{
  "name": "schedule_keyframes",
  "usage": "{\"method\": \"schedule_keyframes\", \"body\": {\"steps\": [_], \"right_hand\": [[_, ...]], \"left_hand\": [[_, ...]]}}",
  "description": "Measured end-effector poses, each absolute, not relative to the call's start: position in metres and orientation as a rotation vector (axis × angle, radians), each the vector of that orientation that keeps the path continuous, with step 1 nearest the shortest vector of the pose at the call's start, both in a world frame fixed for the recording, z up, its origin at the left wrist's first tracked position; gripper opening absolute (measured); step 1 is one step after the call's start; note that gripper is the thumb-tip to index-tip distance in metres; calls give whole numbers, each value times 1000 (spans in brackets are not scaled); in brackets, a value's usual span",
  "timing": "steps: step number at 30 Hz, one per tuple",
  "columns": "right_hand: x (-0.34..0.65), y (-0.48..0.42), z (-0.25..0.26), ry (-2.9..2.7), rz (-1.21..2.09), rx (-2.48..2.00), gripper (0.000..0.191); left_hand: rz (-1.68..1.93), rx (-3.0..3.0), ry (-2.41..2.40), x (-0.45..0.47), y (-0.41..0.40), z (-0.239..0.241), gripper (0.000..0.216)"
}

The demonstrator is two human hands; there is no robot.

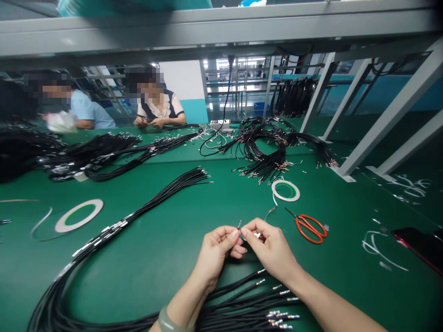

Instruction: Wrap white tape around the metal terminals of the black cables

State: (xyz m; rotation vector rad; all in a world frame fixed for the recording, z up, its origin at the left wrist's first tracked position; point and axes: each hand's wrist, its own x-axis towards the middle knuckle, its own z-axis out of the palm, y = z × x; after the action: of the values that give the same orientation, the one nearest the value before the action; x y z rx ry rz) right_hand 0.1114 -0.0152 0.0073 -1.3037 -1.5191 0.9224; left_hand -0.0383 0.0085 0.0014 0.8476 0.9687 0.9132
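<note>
My left hand (218, 251) pinches the end of a black cable between thumb and finger, its thin metal tip (239, 224) pointing up. Against it, my right hand (273, 249) is closed, thumb and fingertips meeting the left ones at the cable end. A small white strip of tape (256, 235) shows at the right fingers. Below both hands lies a bundle of black cables (242, 309) with bare metal ends, looping round to the left. Orange-handled scissors (310, 229) and a roll of white tape (285, 190) lie beyond my right hand.
Another tape roll (79, 215) lies at left. More black cable bundles (259, 147) are heaped toward the back. Grey metal posts (387, 110) stand on the green table (162, 230) at right, near a dark phone-like object (420, 246) and tape scraps (374, 246). Two people sit opposite.
</note>
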Motion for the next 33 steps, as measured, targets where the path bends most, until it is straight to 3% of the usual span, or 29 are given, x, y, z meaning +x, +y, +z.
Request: {"method": "schedule_keyframes", "body": {"steps": [16,33], "right_hand": [[109,-15,0,-1605,791,-1422,19],[110,-12,6,-1426,1035,-1240,18]], "left_hand": [[982,875,1042,-33,6,-5,29],[880,631,864,-38,8,1,23]]}}
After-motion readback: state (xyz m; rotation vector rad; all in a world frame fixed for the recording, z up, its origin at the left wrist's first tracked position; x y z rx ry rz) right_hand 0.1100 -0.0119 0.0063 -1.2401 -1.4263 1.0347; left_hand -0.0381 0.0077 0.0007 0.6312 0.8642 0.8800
